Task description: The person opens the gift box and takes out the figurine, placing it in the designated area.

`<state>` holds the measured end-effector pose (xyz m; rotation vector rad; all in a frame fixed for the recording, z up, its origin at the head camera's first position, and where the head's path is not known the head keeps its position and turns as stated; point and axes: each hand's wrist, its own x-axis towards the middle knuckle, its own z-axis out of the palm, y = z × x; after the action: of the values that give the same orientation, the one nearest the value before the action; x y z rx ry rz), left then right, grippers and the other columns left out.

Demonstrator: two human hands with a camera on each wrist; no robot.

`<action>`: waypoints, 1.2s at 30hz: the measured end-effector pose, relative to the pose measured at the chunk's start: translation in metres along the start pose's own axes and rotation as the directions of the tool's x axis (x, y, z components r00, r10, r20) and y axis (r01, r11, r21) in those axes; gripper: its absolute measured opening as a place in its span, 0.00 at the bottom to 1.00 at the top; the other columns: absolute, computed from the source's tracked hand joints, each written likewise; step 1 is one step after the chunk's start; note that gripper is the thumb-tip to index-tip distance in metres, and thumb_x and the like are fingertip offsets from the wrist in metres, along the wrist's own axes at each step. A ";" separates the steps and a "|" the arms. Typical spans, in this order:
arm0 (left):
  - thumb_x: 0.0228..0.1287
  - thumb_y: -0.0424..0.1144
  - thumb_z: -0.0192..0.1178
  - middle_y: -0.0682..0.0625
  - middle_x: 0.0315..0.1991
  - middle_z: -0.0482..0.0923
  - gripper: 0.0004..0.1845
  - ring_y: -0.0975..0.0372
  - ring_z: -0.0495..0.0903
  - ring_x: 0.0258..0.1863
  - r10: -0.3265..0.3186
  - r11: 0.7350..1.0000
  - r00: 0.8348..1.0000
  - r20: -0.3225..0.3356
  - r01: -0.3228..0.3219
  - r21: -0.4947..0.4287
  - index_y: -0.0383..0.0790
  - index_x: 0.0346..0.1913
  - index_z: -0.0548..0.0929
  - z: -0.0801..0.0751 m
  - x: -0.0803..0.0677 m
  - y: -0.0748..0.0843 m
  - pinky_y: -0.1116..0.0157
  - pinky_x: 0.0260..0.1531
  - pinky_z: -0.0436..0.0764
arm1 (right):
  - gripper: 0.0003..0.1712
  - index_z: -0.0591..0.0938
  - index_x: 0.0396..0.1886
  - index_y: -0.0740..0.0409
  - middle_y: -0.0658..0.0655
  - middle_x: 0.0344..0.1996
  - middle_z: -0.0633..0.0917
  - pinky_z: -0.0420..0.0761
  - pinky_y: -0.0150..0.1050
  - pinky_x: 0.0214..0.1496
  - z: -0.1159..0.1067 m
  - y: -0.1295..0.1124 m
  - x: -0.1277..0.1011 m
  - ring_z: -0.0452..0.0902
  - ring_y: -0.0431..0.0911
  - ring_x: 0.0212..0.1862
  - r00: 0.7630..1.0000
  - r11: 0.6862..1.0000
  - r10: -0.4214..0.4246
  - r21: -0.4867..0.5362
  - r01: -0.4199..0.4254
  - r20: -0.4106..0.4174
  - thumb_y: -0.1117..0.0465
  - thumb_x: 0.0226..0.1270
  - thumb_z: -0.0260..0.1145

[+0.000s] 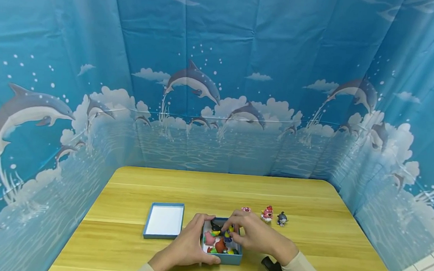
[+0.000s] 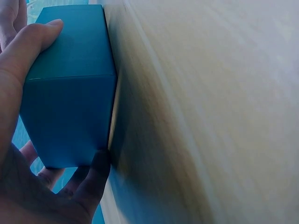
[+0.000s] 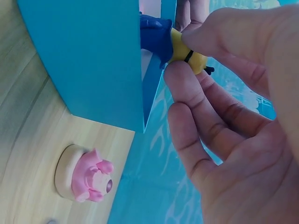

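While gripping the blue box (image 1: pixel 230 258) at its left side, left hand (image 1: pixel 189 246) wraps the wall, thumb on the near corner, fingers curled round the far edge; same clamp seen in the left wrist view, thumb (image 2: pixel 32 51) along the top face of the box (image 2: pixel 70 107), fingertips under the lower corner. Box sitting on the wooden table (image 1: pixel 307 253), near the front edge, roughly centre. Packed with small toys, pink, red, green, yellow among them, too small to name apart.

Over the box's right half, right hand (image 1: pixel 257 234), fingers closed in a pinch on a small yellow and blue figure (image 1: pixel 228 230). In the right wrist view, figure (image 3: pixel 180 49) squeezed between thumb and forefinger (image 3: pixel 187 88) right at the box rim (image 3: pixel 93 60), blue legs pointing into the box, yellow body outside the fingers. Whether the figure touches the box wall: cannot tell.

Left of the box, just beside, its lid (image 1: pixel 164 220) lying open side up, white inside. Behind the box on the table, a row of three little figures: pink one (image 1: pixel 246 209) nearest the right hand, red and white one (image 1: pixel 267 214), dark grey one (image 1: pixel 282 218). Pink one also close by in the right wrist view (image 3: pixel 84 173), standing on a round tan base beside the box's outer wall. Dolphin-print blue curtain (image 1: pixel 222 68) round three sides of the table.
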<state>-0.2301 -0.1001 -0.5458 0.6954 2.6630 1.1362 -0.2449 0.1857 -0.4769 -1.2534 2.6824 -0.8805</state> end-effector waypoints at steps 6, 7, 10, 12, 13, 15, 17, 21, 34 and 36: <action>0.53 0.72 0.89 0.49 0.82 0.72 0.65 0.54 0.80 0.72 -0.002 1.000 1.000 -0.001 0.002 0.003 0.53 0.88 0.66 0.001 0.000 0.000 0.44 0.71 0.87 | 0.13 0.94 0.57 0.47 0.49 0.52 0.92 0.89 0.40 0.45 -0.001 -0.002 -0.001 0.81 0.33 0.43 1.000 1.000 -0.014 0.003 0.015 -0.017 0.67 0.82 0.76; 0.53 0.72 0.89 0.49 0.82 0.72 0.65 0.54 0.80 0.72 -0.004 1.000 1.000 0.000 0.004 0.003 0.53 0.88 0.66 0.001 0.000 0.000 0.44 0.71 0.87 | 0.13 0.94 0.57 0.47 0.48 0.52 0.93 0.90 0.41 0.46 -0.001 -0.003 -0.001 0.81 0.32 0.43 1.000 1.000 -0.017 0.004 0.017 -0.021 0.67 0.82 0.76; 0.53 0.72 0.89 0.49 0.83 0.71 0.65 0.53 0.80 0.73 -0.006 1.000 1.000 0.001 0.006 0.002 0.54 0.88 0.66 0.001 0.000 0.001 0.43 0.71 0.87 | 0.12 0.94 0.57 0.48 0.48 0.52 0.93 0.90 0.41 0.46 -0.002 -0.005 -0.001 0.81 0.32 0.43 0.999 1.000 -0.024 0.009 0.024 -0.030 0.67 0.82 0.76; 0.53 0.72 0.89 0.49 0.82 0.72 0.65 0.53 0.80 0.72 -0.006 1.000 1.000 0.001 0.006 0.002 0.54 0.88 0.66 0.001 -0.001 0.001 0.43 0.71 0.87 | 0.12 0.94 0.57 0.49 0.49 0.51 0.93 0.89 0.40 0.45 -0.002 -0.005 -0.002 0.82 0.32 0.42 0.999 0.999 -0.034 0.010 0.034 -0.039 0.67 0.82 0.76; 0.53 0.72 0.89 0.49 0.82 0.72 0.65 0.54 0.80 0.72 -0.005 1.000 1.000 0.000 0.005 0.001 0.54 0.88 0.66 0.001 -0.001 0.001 0.43 0.71 0.87 | 0.12 0.94 0.57 0.50 0.49 0.51 0.93 0.89 0.39 0.44 -0.003 -0.005 -0.003 0.82 0.33 0.42 0.998 0.999 -0.036 0.009 0.037 -0.044 0.67 0.82 0.76; 0.53 0.72 0.89 0.49 0.82 0.72 0.65 0.54 0.80 0.72 -0.004 1.000 1.000 0.001 0.004 -0.003 0.54 0.88 0.66 0.001 -0.001 0.001 0.43 0.71 0.87 | 0.11 0.94 0.56 0.50 0.49 0.50 0.93 0.86 0.36 0.43 -0.003 -0.005 -0.003 0.81 0.33 0.41 0.998 0.999 -0.035 0.001 0.035 -0.054 0.66 0.82 0.76; 0.53 0.72 0.89 0.49 0.82 0.72 0.65 0.53 0.80 0.72 -0.002 1.000 1.000 0.002 0.002 -0.007 0.54 0.88 0.66 0.001 -0.001 0.001 0.43 0.71 0.87 | 0.11 0.94 0.56 0.50 0.49 0.49 0.93 0.84 0.33 0.42 -0.004 -0.006 -0.004 0.80 0.34 0.40 0.998 1.000 -0.024 -0.004 0.024 -0.061 0.66 0.82 0.76; 0.53 0.72 0.89 0.47 0.83 0.71 0.65 0.52 0.80 0.73 0.002 1.000 1.000 0.000 -0.002 -0.011 0.53 0.88 0.66 0.001 -0.001 0.000 0.41 0.72 0.86 | 0.09 0.94 0.56 0.49 0.46 0.48 0.92 0.85 0.34 0.43 -0.006 -0.008 -0.005 0.81 0.34 0.40 0.998 1.000 0.010 -0.002 -0.010 -0.060 0.64 0.83 0.76; 0.53 0.72 0.89 0.46 0.82 0.72 0.65 0.50 0.80 0.74 -0.002 1.000 1.000 -0.001 0.002 -0.004 0.53 0.88 0.67 0.001 -0.002 0.002 0.40 0.73 0.86 | 0.05 0.94 0.50 0.50 0.44 0.43 0.93 0.87 0.37 0.40 -0.005 -0.009 -0.005 0.79 0.27 0.39 0.991 0.999 -0.029 0.008 0.031 -0.131 0.55 0.86 0.76; 0.52 0.72 0.89 0.46 0.82 0.72 0.65 0.51 0.80 0.74 -0.005 1.000 1.000 -0.001 0.005 -0.004 0.53 0.88 0.67 0.000 -0.002 0.003 0.40 0.72 0.86 | 0.05 0.94 0.50 0.50 0.44 0.44 0.94 0.88 0.39 0.40 -0.005 -0.009 -0.005 0.79 0.27 0.39 0.991 1.000 -0.023 0.009 0.025 -0.133 0.55 0.86 0.76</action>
<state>-0.2268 -0.0993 -0.5440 0.6878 2.6611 1.1406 -0.2363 0.1874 -0.4688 -1.2712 2.7642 -1.0144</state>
